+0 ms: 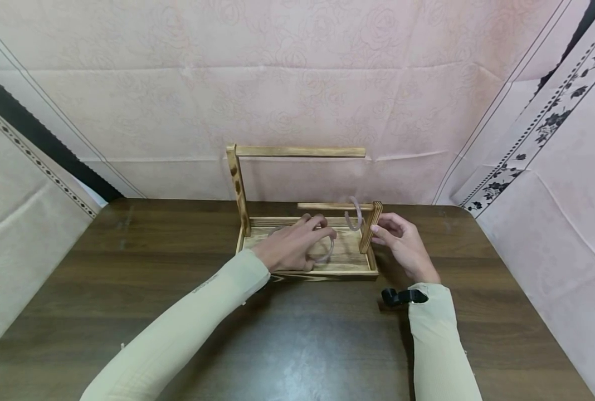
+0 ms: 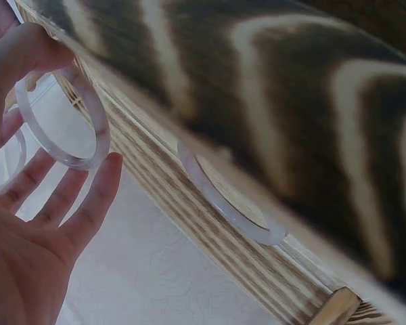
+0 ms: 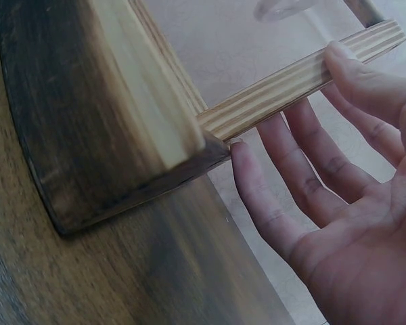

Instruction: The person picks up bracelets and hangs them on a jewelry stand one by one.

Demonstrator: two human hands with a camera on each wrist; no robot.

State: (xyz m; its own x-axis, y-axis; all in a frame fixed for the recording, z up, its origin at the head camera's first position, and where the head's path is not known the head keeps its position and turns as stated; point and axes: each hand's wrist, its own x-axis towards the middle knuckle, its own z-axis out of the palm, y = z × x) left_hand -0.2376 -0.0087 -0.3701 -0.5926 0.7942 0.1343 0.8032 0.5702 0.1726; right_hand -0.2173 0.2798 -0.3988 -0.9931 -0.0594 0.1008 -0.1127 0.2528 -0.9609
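Observation:
A wooden display rack (image 1: 302, 275) has a tray base, a tall left post with a long bar, and a short right post (image 1: 371, 228) with a lower bar (image 1: 322, 206). My left hand (image 1: 297, 242) is over the tray, pinching a pale translucent bangle (image 2: 103, 132) between thumb and fingers. Another bangle (image 2: 223, 206) lies in the tray, mostly hidden by that hand in the head view. A third bangle (image 1: 359, 214) hangs round the lower bar near the short post. My right hand (image 1: 403, 245) holds the short post from its outer side, thumb on one face.
The rack stands near the back edge of a dark wooden table (image 1: 177, 250). Its long upper bar (image 1: 302, 151) reaches right above the tray. Pale flowered cloth (image 1: 297, 100) hangs behind and at both sides. A black band (image 1: 403, 296) sits on the right wrist.

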